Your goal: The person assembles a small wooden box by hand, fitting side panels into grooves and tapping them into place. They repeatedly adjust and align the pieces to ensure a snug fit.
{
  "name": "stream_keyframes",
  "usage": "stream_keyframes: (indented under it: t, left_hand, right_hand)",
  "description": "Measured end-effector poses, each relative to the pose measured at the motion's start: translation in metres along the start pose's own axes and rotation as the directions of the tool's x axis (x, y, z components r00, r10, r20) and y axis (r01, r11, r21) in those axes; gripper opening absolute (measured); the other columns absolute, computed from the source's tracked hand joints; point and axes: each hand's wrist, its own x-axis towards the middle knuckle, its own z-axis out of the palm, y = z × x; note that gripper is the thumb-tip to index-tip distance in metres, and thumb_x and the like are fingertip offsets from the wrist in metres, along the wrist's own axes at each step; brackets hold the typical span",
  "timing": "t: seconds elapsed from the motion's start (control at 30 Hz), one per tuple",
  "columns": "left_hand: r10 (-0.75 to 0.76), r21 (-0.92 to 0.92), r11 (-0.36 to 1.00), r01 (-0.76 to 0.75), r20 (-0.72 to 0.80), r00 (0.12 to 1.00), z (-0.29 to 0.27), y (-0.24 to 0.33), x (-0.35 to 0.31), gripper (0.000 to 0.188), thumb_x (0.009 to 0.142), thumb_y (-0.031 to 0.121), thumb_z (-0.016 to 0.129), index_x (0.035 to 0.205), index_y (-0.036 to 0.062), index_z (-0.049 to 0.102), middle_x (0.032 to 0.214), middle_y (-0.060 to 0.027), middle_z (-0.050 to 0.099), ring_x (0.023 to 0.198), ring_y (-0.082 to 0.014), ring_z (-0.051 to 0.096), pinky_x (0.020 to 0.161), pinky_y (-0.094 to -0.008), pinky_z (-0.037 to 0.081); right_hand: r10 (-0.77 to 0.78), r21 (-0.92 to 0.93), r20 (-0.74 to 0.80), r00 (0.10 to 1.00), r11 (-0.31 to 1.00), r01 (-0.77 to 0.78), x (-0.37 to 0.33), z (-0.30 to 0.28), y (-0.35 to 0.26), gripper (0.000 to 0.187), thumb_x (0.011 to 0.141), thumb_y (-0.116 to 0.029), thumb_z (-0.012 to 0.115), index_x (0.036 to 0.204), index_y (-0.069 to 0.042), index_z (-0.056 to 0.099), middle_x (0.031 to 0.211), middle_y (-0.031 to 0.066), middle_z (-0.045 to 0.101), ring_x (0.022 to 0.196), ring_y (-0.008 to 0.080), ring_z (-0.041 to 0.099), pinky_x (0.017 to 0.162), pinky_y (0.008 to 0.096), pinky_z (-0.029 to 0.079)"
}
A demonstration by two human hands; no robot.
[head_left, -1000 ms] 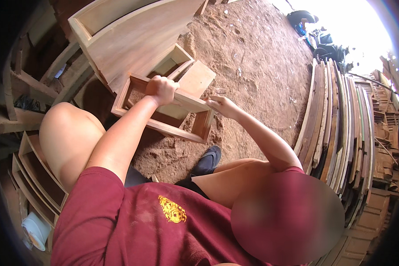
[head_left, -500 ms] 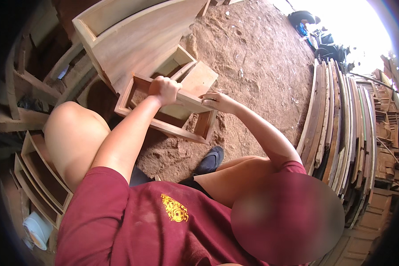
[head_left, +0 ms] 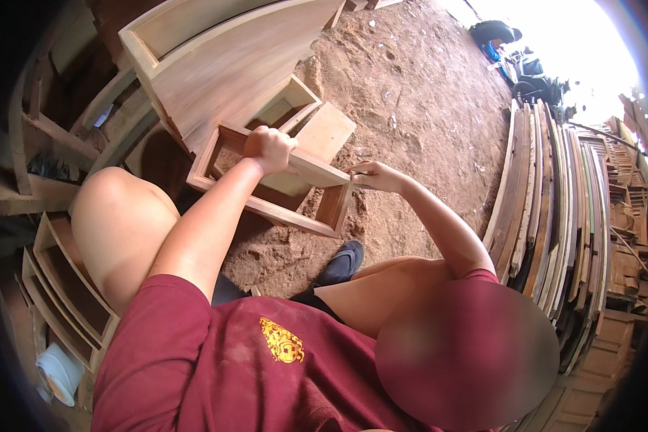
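Note:
A small rectangular wooden drawer frame [head_left: 295,219] is tilted in front of me, with brown ground showing through part of it. My left hand [head_left: 269,150] is closed over its far rail near the middle. At the right end of that same rail, my right hand [head_left: 379,177] has its fingertips pinched together at the corner. Whether something small lies between those fingertips is too small to tell. Just beyond the frame lie a flat wooden piece [head_left: 325,132] and another open drawer [head_left: 300,93].
A large wooden cabinet [head_left: 227,68] stands at the far left, close to the frame. More drawers [head_left: 75,277] and a pale blue bucket [head_left: 59,373] are at my left. Long boards [head_left: 540,209] stand stacked on the right. My sandalled foot [head_left: 342,263] rests on the dirt floor [head_left: 425,108].
My right hand has slid rightward along the far rail to the frame's corner. My left hand keeps its grip, and the frame has hardly moved.

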Motion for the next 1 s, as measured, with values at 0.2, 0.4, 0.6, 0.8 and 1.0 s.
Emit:
stream_keyframes:
  t: [0.2, 0.4, 0.6, 0.8, 1.0]
  left_hand:
    - [0.017, 0.019, 1.0, -0.017, -0.001, 1.0, 0.001, 0.002, 0.002, 0.02, 0.076, 0.014, 0.058, 0.087, 0.0226, 0.073, 0.085, -0.0009, 0.073, 0.083, -0.0216, 0.071, 0.078, -0.0397, 0.052]
    - [0.0, 0.023, 1.0, 0.0, -0.011, 1.0, 0.002, 0.003, 0.004, 0.013, 0.076, 0.021, 0.063, 0.082, 0.0239, 0.074, 0.083, -0.005, 0.074, 0.082, -0.0241, 0.073, 0.074, -0.04, 0.054]
    - [-0.016, 0.011, 1.0, 0.015, 0.074, 0.997, -0.003, 0.011, 0.011, 0.021, 0.07, 0.02, 0.062, 0.086, 0.0228, 0.075, 0.092, -0.0045, 0.075, 0.086, -0.0268, 0.072, 0.077, -0.0426, 0.056]
    - [0.481, 0.034, 0.867, -0.497, 0.204, 0.853, -0.001, 0.052, 0.025, 0.017, 0.069, 0.036, 0.069, 0.078, 0.0217, 0.07, 0.086, 0.0001, 0.072, 0.087, -0.0238, 0.071, 0.077, -0.0405, 0.056]
    - [0.661, -0.041, 0.698, -0.715, 0.422, 0.62, -0.005, 0.089, 0.054, 0.054, 0.062, 0.073, 0.073, 0.082, 0.0223, 0.071, 0.089, 0.0001, 0.073, 0.089, -0.024, 0.072, 0.079, -0.0399, 0.056]
  right_hand:
    - [-0.094, -0.107, -0.176, 0.98, 0.991, 0.075, 0.006, 0.027, -0.011, 0.05, 0.102, -0.042, 0.06, 0.137, -0.005, 0.06, 0.12, 0.0121, 0.069, 0.11, 0.0201, 0.062, 0.097, 0.0352, 0.05]
    - [0.122, -0.636, 0.066, 0.99, 0.77, -0.053, -0.039, -0.004, 0.037, 0.035, 0.09, -0.041, 0.072, 0.113, -0.016, 0.076, 0.106, 0.0065, 0.076, 0.089, 0.0223, 0.072, 0.084, 0.0401, 0.056]
    - [0.151, -0.358, -0.239, 0.959, 0.904, -0.232, -0.096, -0.02, 0.095, 0.039, 0.09, -0.04, 0.07, 0.111, -0.008, 0.074, 0.104, 0.0166, 0.074, 0.094, 0.0283, 0.07, 0.083, 0.0402, 0.054]
    - [0.137, -0.311, -0.353, 0.925, 0.916, -0.255, -0.112, -0.033, 0.099, 0.042, 0.089, -0.042, 0.07, 0.113, -0.007, 0.072, 0.102, 0.017, 0.074, 0.093, 0.03, 0.07, 0.083, 0.0406, 0.054]
    - [0.222, -0.293, -0.333, 0.916, 0.9, -0.324, -0.122, -0.033, 0.109, 0.046, 0.087, -0.046, 0.07, 0.114, -0.008, 0.072, 0.105, 0.0177, 0.074, 0.093, 0.0298, 0.07, 0.08, 0.0409, 0.055]
